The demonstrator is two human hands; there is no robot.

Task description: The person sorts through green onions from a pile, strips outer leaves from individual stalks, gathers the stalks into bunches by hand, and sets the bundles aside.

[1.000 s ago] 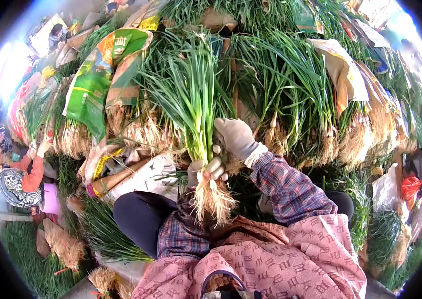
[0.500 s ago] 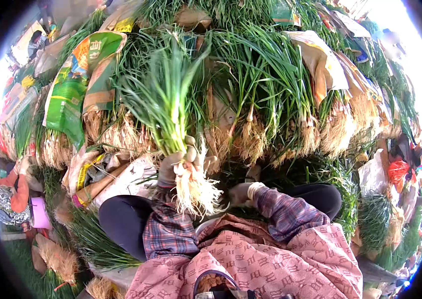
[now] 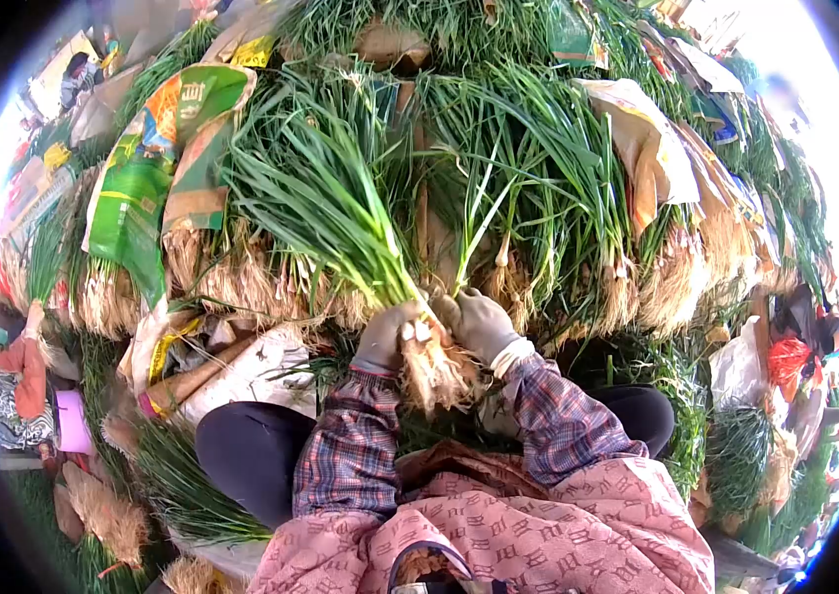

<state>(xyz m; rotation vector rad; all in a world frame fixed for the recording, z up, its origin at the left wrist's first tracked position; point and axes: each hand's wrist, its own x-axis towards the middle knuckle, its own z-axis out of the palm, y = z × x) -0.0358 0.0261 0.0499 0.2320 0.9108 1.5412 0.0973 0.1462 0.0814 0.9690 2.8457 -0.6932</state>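
Observation:
My gloved left hand is wrapped round a bunch of green onions, whose leaves fan up and to the left. Its pale, stringy roots hang below, between my hands. Close against the bunch on the right, my gloved right hand has its fingers closed on a thin green onion stalk that stands apart from the bunch. The fingertips of my right hand are partly hidden beside the roots.
Rows of green onions lie ahead, roots toward me. A green sack and a pale sack cover some. A white sack lies left. Another person's sleeve shows at far left, beside a pink bucket.
The bunch has moved down and tilts left. My right hand, lower and away from it half a second ago, has come up beside it and closed on a thin stalk.

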